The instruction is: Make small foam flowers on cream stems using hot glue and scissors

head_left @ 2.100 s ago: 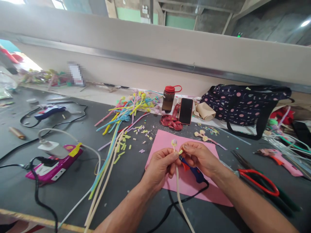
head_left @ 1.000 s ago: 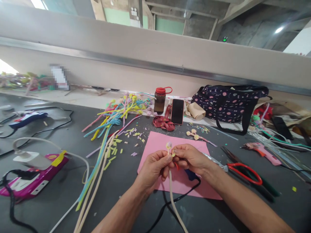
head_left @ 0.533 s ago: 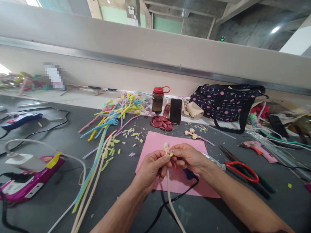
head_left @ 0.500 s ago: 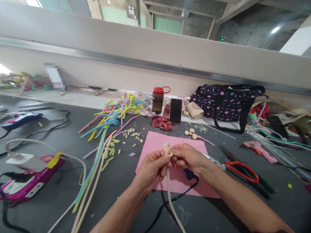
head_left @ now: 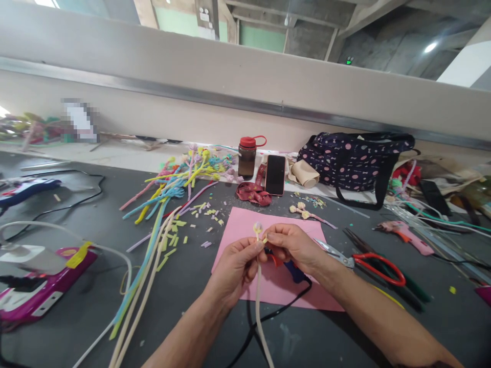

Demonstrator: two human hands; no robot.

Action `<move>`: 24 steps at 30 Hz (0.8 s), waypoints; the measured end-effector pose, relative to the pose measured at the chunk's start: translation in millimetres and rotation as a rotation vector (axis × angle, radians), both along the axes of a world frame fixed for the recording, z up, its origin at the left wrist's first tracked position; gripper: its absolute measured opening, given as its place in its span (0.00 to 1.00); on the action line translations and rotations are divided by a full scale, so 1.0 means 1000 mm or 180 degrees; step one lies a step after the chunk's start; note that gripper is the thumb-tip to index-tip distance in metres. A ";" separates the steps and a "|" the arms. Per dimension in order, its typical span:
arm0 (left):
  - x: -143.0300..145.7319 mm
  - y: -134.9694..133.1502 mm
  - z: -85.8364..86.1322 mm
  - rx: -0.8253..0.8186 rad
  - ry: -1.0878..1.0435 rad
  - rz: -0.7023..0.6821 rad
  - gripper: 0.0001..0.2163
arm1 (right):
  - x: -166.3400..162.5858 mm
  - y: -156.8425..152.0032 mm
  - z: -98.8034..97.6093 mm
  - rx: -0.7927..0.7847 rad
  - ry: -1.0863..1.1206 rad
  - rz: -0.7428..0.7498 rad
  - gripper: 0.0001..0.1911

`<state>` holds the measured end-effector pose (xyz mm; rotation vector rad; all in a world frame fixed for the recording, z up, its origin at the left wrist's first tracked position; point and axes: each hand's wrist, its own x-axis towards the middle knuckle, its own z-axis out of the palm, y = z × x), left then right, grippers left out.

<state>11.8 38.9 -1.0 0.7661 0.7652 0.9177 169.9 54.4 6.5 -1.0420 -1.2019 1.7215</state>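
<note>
My left hand (head_left: 240, 263) pinches a long cream stem (head_left: 258, 306), which looks like fuzzy pipe cleaner, just below its top. A small pale yellow and lilac bud (head_left: 258, 228) tops the stem, upright above my fingertips. Beside it, my right hand (head_left: 289, 245) is closed in a pinch on a small yellow piece (head_left: 265, 239) close against the stem. Both hands are over a pink sheet (head_left: 236, 225). Partly hidden behind my right hand lies a blue tool (head_left: 294, 273) with an orange-red part and a black cord.
Scissors with red handles (head_left: 379, 268) and a pink glue gun (head_left: 406, 238) lie to the right. Left are colourful fuzzy stems (head_left: 180, 179), cut yellow bits (head_left: 171, 240) and a magenta power strip (head_left: 49, 296). A bottle (head_left: 247, 158), phone (head_left: 275, 175) and patterned bag (head_left: 353, 161) stand behind.
Both hands and the stem have shifted slightly left, and the bud shows more clearly. The view has moved a little. Both pinches are kept.
</note>
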 end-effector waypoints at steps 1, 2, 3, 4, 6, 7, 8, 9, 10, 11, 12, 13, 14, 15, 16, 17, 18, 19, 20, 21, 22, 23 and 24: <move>0.000 0.000 0.000 0.0001 0.0012 -0.0009 0.13 | 0.000 0.000 0.000 0.0007 -0.0011 0.0000 0.12; 0.000 0.000 0.000 -0.0009 0.0019 -0.0017 0.13 | 0.000 0.000 -0.001 0.0007 -0.0014 0.0012 0.12; 0.000 0.000 0.000 -0.0026 0.0016 -0.0021 0.13 | 0.000 0.000 -0.001 -0.0004 -0.0007 0.0037 0.12; 0.000 -0.001 0.000 -0.0046 0.0004 -0.0019 0.12 | 0.000 -0.001 0.000 -0.0026 0.0010 0.0072 0.13; 0.000 -0.002 0.001 -0.0091 -0.0038 -0.0014 0.11 | 0.001 -0.001 0.000 -0.0087 0.0069 0.0158 0.13; 0.001 -0.003 0.002 -0.0108 -0.0064 -0.0015 0.11 | 0.001 -0.002 0.000 -0.0126 0.0102 0.0201 0.14; 0.001 -0.003 0.002 -0.0110 -0.0090 -0.0028 0.10 | 0.001 -0.002 0.000 -0.0169 0.0132 0.0242 0.14; 0.001 -0.004 0.001 -0.0100 -0.0125 -0.0057 0.10 | 0.002 -0.002 0.000 -0.0214 0.0155 0.0279 0.14; 0.001 -0.004 0.001 -0.0078 -0.0157 -0.0080 0.10 | 0.002 -0.001 -0.001 -0.0261 0.0170 0.0313 0.14; 0.001 -0.004 0.000 -0.0057 -0.0188 -0.0082 0.10 | 0.002 -0.001 -0.002 -0.0305 0.0177 0.0345 0.14; 0.001 -0.004 -0.001 -0.0051 -0.0200 -0.0075 0.10 | 0.003 0.000 -0.003 -0.0341 0.0177 0.0371 0.14; 0.001 -0.003 -0.001 -0.0045 -0.0204 -0.0067 0.10 | 0.003 0.001 -0.003 -0.0362 0.0171 0.0391 0.14; 0.001 -0.003 -0.002 -0.0045 -0.0204 -0.0062 0.10 | 0.003 0.001 -0.004 -0.0365 0.0163 0.0396 0.14; 0.001 -0.003 -0.003 -0.0050 -0.0204 -0.0059 0.10 | 0.003 0.002 -0.004 -0.0351 0.0150 0.0389 0.15; 0.001 -0.002 -0.003 -0.0055 -0.0211 -0.0055 0.10 | 0.003 0.002 -0.003 -0.0320 0.0134 0.0368 0.15; 0.001 -0.002 -0.003 -0.0060 -0.0228 -0.0049 0.10 | 0.003 0.002 -0.002 -0.0278 0.0117 0.0335 0.16; 0.001 -0.002 -0.003 -0.0068 -0.0248 -0.0034 0.10 | 0.002 0.001 -0.001 -0.0231 0.0099 0.0295 0.16; 0.001 -0.002 -0.002 -0.0070 -0.0268 -0.0014 0.10 | 0.002 0.001 0.000 -0.0184 0.0084 0.0253 0.17; 0.001 -0.002 -0.002 -0.0071 -0.0284 0.0009 0.11 | 0.002 0.000 0.002 -0.0141 0.0072 0.0211 0.17; 0.001 -0.002 -0.002 -0.0069 -0.0295 0.0031 0.11 | 0.001 0.000 0.003 -0.0104 0.0064 0.0170 0.17; 0.001 -0.002 -0.001 -0.0069 -0.0296 0.0049 0.11 | 0.001 -0.001 0.004 -0.0074 0.0062 0.0130 0.17; 0.001 -0.002 -0.001 -0.0070 -0.0287 0.0065 0.11 | 0.000 -0.001 0.004 -0.0049 0.0063 0.0092 0.16; 0.001 -0.002 -0.001 -0.0072 -0.0273 0.0081 0.11 | 0.000 -0.001 0.003 -0.0030 0.0065 0.0059 0.17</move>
